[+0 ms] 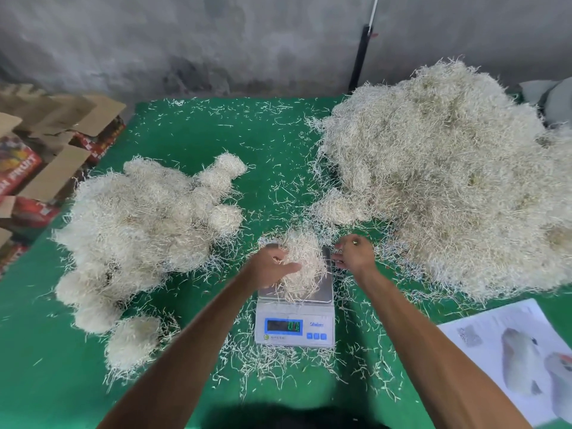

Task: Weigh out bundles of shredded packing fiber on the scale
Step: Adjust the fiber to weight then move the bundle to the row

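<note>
Head view: left hand (272,267) grips a fiber bundle (305,264) on the scale (295,317) platform; right hand (354,252), fingers curled, pinches a few loose strands beside it. Cardboard boxes (46,156) stand open at left.

Both bare forearms reach forward from the bottom edge, angled inward toward the centre. Left hand (272,264) is palm-down, fingers spread and curled, thumb stretched out to the right, resting on and partly buried in a loose clump of pale shredded packing fiber (305,264); whether the fingers actually close round it cannot be told. Right hand (354,253) sits just to the right, back of the hand up, wrist bent slightly, fingers curled downward and inward with fingertips pointing toward the left hand. A small ring-like item shows on one right finger. The hands are near, not touching.
</note>
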`<state>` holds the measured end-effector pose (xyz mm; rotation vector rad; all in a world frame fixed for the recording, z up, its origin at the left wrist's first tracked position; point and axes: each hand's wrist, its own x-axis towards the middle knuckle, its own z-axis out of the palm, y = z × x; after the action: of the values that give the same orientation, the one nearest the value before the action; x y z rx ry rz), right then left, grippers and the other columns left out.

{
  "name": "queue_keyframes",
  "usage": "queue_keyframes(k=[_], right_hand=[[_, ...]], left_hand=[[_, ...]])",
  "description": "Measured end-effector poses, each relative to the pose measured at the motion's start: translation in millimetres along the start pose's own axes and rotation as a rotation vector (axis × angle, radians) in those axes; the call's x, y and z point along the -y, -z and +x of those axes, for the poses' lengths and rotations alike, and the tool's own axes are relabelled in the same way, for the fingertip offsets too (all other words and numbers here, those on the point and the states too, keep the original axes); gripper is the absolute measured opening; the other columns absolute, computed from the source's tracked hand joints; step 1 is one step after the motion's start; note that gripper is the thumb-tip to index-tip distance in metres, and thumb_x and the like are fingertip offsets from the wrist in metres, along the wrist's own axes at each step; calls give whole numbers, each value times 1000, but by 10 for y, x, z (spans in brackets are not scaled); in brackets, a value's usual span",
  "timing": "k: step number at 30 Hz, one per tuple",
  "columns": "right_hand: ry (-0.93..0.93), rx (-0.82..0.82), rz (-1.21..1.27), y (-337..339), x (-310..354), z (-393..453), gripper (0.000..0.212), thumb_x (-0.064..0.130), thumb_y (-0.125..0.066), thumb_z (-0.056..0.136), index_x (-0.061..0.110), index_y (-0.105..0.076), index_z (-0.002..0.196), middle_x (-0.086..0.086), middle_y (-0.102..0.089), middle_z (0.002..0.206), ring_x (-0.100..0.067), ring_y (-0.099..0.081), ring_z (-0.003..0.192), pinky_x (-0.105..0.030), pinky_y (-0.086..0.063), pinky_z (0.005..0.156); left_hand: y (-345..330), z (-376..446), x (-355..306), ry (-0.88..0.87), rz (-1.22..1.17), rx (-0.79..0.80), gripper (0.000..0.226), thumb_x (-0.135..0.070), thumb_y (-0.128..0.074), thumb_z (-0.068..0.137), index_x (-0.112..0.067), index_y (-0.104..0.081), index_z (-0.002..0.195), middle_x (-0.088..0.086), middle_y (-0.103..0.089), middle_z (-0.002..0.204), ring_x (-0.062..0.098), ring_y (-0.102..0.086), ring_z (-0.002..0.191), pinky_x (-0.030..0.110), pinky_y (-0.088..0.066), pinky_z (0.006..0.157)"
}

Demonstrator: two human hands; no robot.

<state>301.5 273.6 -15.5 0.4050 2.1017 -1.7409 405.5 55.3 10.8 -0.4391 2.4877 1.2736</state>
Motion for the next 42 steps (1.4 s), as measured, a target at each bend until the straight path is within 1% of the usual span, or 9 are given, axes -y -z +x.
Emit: queue_keyframes(k=[2,4,7,20,29,34,38,40,42], right_hand=[[2,-3,12,28,8,20,21,8,-52,106,7,-57,126,-9,-70,111,-28,-77,88,-46,-65,80],[-5,-15,10,47,11,39,19,11,-52,106,9,-56,125,-10,-70,111,-27,-77,88,-46,-65,81],[-8,-38,-23,15,4,81,18,15,-53,107,10,-55,124,-8,-71,109,-23,-77,84,-45,-65,80],[8,7,13,-100,184,214,9,10,-51,107,16,-55,113,-6,-69,106,-25,-75,88,-30,-58,67],[68,-10,-141,-44,330,502,30,13,-56,105,6,-53,134,-6,-70,100,-24,-74,72,-52,-63,75],[425,-279,-645,86,741,998,48,38,-65,100,12,-53,138,-18,-41,143,-21,-65,82,-27,-54,55],[488,-226,-812,146,974,1500,50,40,-64,101,18,-51,143,-17,-24,160,-19,-64,84,-20,-45,47],[416,-157,-884,137,998,1717,51,42,-60,103,22,-48,147,-15,-15,165,-22,-67,87,-27,-55,53],[334,-43,-935,108,972,1879,54,44,-54,105,24,-43,154,-19,-9,167,-29,-71,96,-40,-63,77]], left_hand=[[29,-4,7,-3,6,-37,68,-73,-67,77,-11,-68,106,6,-68,91,13,-64,68,33,-54,68],[82,3,19,-40,-26,-80,64,-78,-60,79,-15,-58,67,-5,-50,57,10,-42,46,32,-48,59],[163,4,12,-50,-88,-144,67,-80,-59,79,-21,-43,51,-13,-36,42,9,-31,36,20,-35,51],[215,139,71,-121,-36,-213,61,-59,-63,90,-21,-39,49,-13,-30,40,8,-23,32,15,-23,41],[244,374,13,-113,8,-252,59,-64,-54,91,-23,-41,51,-14,-33,40,7,-25,32,15,-27,41],[313,654,-131,-71,54,-300,61,-72,-40,92,-22,-46,56,-12,-34,45,5,-23,34,17,-27,45],[330,859,-237,-24,-16,-320,62,-77,-43,87,-20,-61,69,-13,-50,54,1,-43,42,18,-38,51],[302,969,-283,0,-47,-348,52,-68,-53,91,-19,-66,79,-5,-61,62,2,-55,53,21,-47,60],[267,1066,-311,-20,-71,-350,53,-61,-55,92,-11,-66,81,2,-61,63,-4,-48,47,22,-45,58]])
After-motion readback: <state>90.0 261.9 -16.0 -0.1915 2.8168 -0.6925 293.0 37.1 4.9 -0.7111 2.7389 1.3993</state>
